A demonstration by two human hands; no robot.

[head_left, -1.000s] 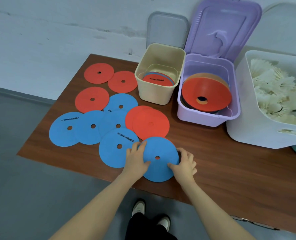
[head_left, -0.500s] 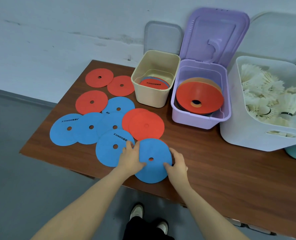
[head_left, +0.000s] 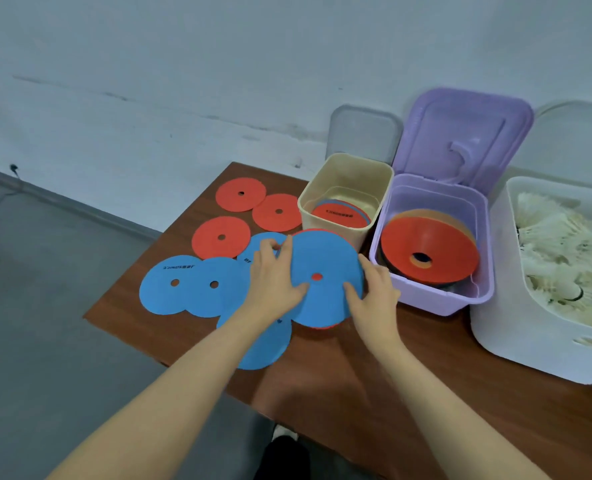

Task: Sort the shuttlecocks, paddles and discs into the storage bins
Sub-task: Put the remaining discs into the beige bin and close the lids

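Hands meet on one blue disc (head_left: pixel 325 271) near the middle of the table (head_left: pixel 374 375), held from both sides. The left hand (head_left: pixel 274 282) grips its left edge, thumb on top and fingers curled round the rim; the right hand (head_left: pixel 374 296) holds its right edge with the thumb pressed onto the blue face. Red shows through the disc's centre hole and along its lower rim, so a red disc lies directly beneath it.

Toward the table's left edge, more blue discs (head_left: pixel 183 285) lie overlapping, one of them partly under the left forearm. Three red discs (head_left: pixel 221 237) lie flat toward the far left corner.

Along the far edge stands a beige bin (head_left: pixel 343 230) with flat discs inside. Just right of it an open purple bin (head_left: pixel 436 296) holds stacked orange cones (head_left: pixel 426 251). At the right edge, a white bin (head_left: pixel 516 334) is filled with shuttlecocks (head_left: pixel 561 251).
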